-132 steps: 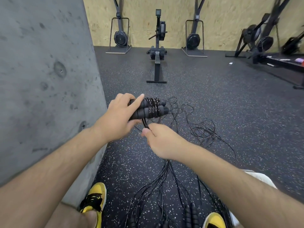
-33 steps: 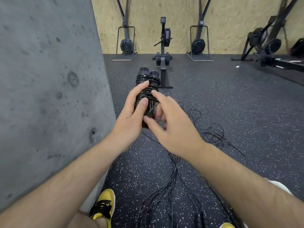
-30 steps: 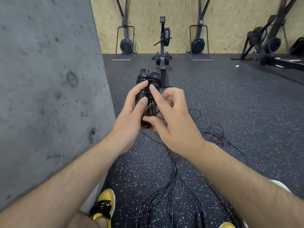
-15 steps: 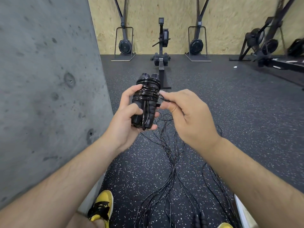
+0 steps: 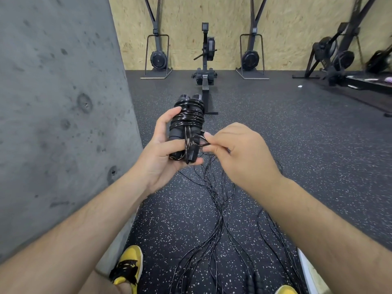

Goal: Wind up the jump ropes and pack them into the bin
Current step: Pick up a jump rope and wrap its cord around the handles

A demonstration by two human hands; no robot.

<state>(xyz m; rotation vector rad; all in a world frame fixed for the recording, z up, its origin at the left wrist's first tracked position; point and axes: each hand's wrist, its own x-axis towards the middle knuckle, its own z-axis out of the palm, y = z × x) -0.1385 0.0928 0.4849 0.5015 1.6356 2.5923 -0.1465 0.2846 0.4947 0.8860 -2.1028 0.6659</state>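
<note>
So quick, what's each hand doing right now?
Left hand: grips the wound jump rope.
Right hand: pinches that rope's loose end.

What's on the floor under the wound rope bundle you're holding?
Under the wound bundle, loose black ropes run in a tangle across the speckled floor toward the feet. The right hand covers part of the tangle. No bin is identifiable.

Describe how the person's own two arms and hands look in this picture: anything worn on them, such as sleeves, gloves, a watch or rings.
Both forearms are bare from the frame's lower edge to the wrists; no sleeve shows. The left hand and the right hand wear no gloves. No watch, strap or bracelet sits on either wrist, and no ring shows on the visible fingers. Faint hair shows on both forearms.
</note>
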